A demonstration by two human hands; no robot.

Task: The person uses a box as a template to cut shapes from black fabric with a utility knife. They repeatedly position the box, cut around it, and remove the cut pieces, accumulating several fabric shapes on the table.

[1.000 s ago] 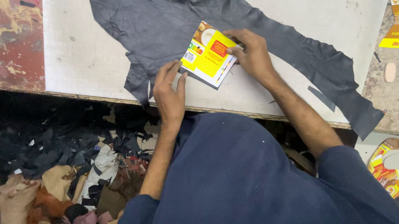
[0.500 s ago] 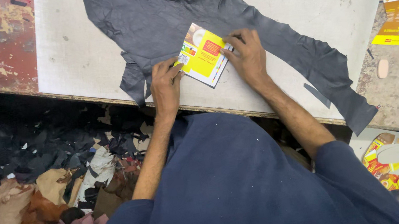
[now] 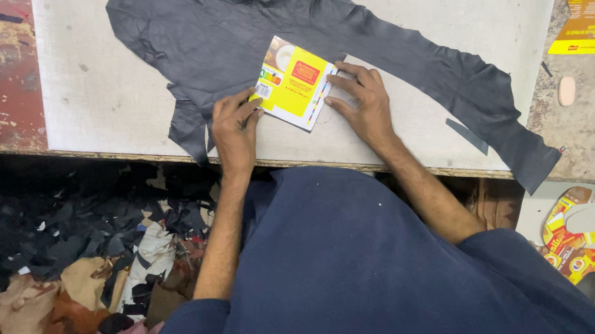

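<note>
Yellow printed cardboard, a flattened carton piece [image 3: 294, 81], lies tilted on the dark grey leather [image 3: 297, 36] spread across the pale cutting board [image 3: 102, 92]. Half a second ago the card sat a little higher against the leather; now it has settled flat, so both hands seem to be fixing it in position as a pattern. The left hand [image 3: 233, 129] presses on the card's near-left edge with its fingers curled, pinning rather than gripping it. The right hand [image 3: 363, 100] lies flat beside the card's right edge, fingertips touching it, holding nothing. Right of the card, the leather runs on as a long strip toward the board's corner. Below the board's near edge, left of the person, leather scraps [image 3: 85, 266] are heaped on the floor. Far right of the card lie more printed carton offcuts [image 3: 589, 10].
</note>
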